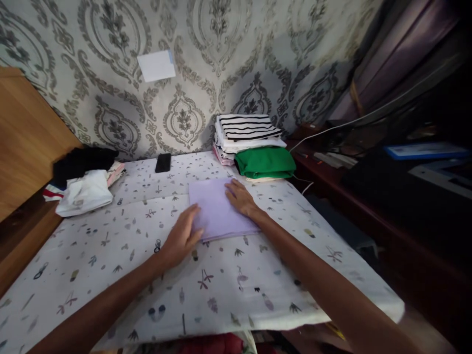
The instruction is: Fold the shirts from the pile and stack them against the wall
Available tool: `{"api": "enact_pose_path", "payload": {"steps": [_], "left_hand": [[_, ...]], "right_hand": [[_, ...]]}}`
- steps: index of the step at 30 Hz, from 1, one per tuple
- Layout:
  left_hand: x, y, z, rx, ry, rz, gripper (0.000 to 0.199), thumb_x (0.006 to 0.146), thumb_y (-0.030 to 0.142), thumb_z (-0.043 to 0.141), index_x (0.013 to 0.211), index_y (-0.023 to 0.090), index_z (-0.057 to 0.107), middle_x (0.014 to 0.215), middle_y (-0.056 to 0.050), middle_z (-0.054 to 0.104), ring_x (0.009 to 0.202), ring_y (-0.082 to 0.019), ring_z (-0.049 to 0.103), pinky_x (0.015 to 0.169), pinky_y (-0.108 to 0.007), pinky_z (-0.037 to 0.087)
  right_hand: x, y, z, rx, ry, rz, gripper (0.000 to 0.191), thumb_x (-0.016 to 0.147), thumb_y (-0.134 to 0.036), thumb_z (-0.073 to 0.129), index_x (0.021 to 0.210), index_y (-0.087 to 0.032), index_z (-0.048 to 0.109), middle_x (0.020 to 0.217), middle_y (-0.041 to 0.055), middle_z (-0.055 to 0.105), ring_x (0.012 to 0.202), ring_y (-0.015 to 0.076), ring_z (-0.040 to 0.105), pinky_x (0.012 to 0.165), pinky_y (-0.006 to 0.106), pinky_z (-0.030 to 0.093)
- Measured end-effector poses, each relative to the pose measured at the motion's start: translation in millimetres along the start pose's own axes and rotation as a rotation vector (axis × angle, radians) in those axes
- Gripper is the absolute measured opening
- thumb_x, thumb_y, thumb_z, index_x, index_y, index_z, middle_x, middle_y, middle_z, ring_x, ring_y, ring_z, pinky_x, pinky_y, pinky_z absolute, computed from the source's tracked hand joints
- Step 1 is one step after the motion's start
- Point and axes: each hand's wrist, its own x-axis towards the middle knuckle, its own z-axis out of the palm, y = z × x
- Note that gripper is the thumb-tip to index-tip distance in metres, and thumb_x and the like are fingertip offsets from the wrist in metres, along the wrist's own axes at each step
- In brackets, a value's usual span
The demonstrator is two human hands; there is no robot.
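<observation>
Damask wallpaper (114, 93) backs a printed sheet (217, 300); purple cloth (214, 209) lies flat at the clock's centre, seemingly almost folded. Left hand (182, 235), open, touches its eight o'clock edge; right hand (241, 196), open, rests on it towards two. One o'clock's pile (250, 128) looks done; nine o'clock's looser clothes (87, 191) perhaps remain.

Black phone (162, 162) on a printed sheet (125, 250), white card (157, 66) on damask wallpaper (217, 44), wooden panel (29, 142) left, white cable (363, 119) right
</observation>
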Motion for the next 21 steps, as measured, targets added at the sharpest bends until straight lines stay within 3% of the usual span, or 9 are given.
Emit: {"api": "enact_pose_path", "payload": {"steps": [2, 3, 6, 9, 13, 16, 19, 21], "left_hand": [[13, -3, -5.4, -0.3, 0.22, -0.283, 0.05, 0.091, 0.042, 0.065, 0.134, 0.022, 0.05, 0.144, -0.016, 0.054, 0.136, -0.03, 0.051, 0.108, -0.045, 0.047], [20, -3, -7.1, -0.472, 0.269, -0.414, 0.046, 0.087, 0.04, 0.069, 0.127, 0.021, 0.054, 0.133, -0.016, 0.061, 0.125, -0.029, 0.059, 0.099, -0.043, 0.053], [40, -1, -9.3, -0.881, 0.209, -0.659, 0.035, 0.08, 0.036, 0.078, 0.103, 0.016, 0.062, 0.1, -0.013, 0.071, 0.091, -0.024, 0.071, 0.073, -0.035, 0.06], [58, 6, -5.8, -0.982, 0.129, -0.781, 0.027, 0.077, 0.032, 0.08, 0.09, 0.014, 0.066, 0.086, -0.011, 0.073, 0.078, -0.023, 0.071, 0.062, -0.032, 0.059], [72, 12, 8.0, -0.958, 0.126, -0.792, 0.032, 0.075, 0.018, 0.079, 0.104, 0.015, 0.066, 0.099, -0.012, 0.077, 0.09, -0.024, 0.073, 0.077, -0.034, 0.06], [71, 6, 12.8, -0.899, 0.087, -0.707, 0.047, 0.071, 0.017, 0.082, 0.113, 0.019, 0.061, 0.112, -0.011, 0.075, 0.098, -0.024, 0.072, 0.083, -0.034, 0.059], [72, -8, -0.8, -0.749, -0.066, -0.702, 0.046, 0.078, 0.04, 0.08, 0.113, 0.021, 0.059, 0.099, -0.009, 0.075, 0.082, -0.023, 0.073, 0.068, -0.033, 0.059], [82, -21, -19.4, -0.5, -0.105, -0.688, 0.041, 0.084, 0.051, 0.071, 0.106, 0.019, 0.058, 0.08, -0.005, 0.072, 0.063, -0.019, 0.068, 0.055, -0.029, 0.054]], "right_hand": [[4, 3, -2, 0.003, 0.013, 0.048, 0.047, 0.101, -0.03, 0.039, 0.142, -0.012, 0.054, 0.154, 0.0137, 0.048, 0.15, 0.0226, 0.032, 0.12, 0.036, 0.029], [7, 3, -3, -0.002, 0.018, 0.064, 0.048, 0.1, -0.03, 0.04, 0.142, -0.012, 0.054, 0.151, 0.0145, 0.051, 0.148, 0.0238, 0.035, 0.118, 0.037, 0.032], [14, 2, -7, -0.021, 0.024, 0.099, 0.051, 0.096, -0.031, 0.047, 0.143, -0.011, 0.052, 0.143, 0.0165, 0.056, 0.138, 0.0271, 0.046, 0.113, 0.038, 0.037], [15, -4, -10, -0.046, 0.038, 0.134, 0.052, 0.093, -0.032, 0.051, 0.142, -0.015, 0.052, 0.141, 0.0163, 0.057, 0.134, 0.031, 0.048, 0.11, 0.043, 0.039], [20, -23, -15, -0.074, 0.087, 0.047, 0.046, 0.092, -0.029, 0.051, 0.137, -0.016, 0.058, 0.154, 0.0185, 0.044, 0.14, 0.0369, 0.038, 0.113, 0.053, 0.032], [37, -46, -17, -0.035, 0.024, -0.132, 0.045, 0.094, -0.03, 0.05, 0.135, -0.015, 0.06, 0.151, 0.0164, 0.049, 0.14, 0.0318, 0.042, 0.114, 0.047, 0.033], [51, -71, -11, -0.003, -0.047, -0.185, 0.044, 0.097, -0.033, 0.046, 0.137, -0.017, 0.059, 0.142, 0.0123, 0.059, 0.133, 0.0248, 0.051, 0.11, 0.039, 0.039], [52, -84, -2, 0.001, -0.046, -0.168, 0.046, 0.1, -0.032, 0.041, 0.14, -0.014, 0.055, 0.147, 0.0157, 0.054, 0.138, 0.0261, 0.048, 0.113, 0.043, 0.036]]}}
